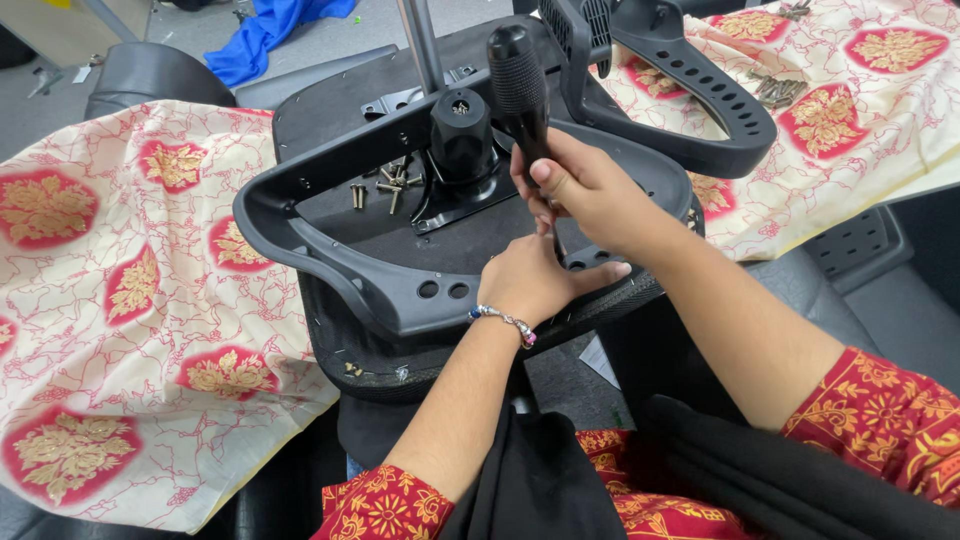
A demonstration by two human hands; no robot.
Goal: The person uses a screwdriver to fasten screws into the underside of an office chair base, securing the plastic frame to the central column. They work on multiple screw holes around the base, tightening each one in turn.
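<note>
An upturned black office chair seat (400,110) lies in front of me with a black plastic armrest bracket (330,260) across its underside. My right hand (585,190) grips a black-handled screwdriver (518,85), held upright with its tip down at the bracket's near right end. My left hand (535,280), with a beaded bracelet at the wrist, rests on the bracket just below the screwdriver tip, fingers curled; what it pinches is hidden. Several loose screws (385,185) lie on the seat underside beside the central black mechanism (462,135).
A second black armrest (700,100) rests at the upper right. Cream cloth with red and gold motifs (130,290) covers surfaces at left and upper right (860,90), with more screws (778,90) on the right one. A blue cloth (270,30) lies on the floor beyond.
</note>
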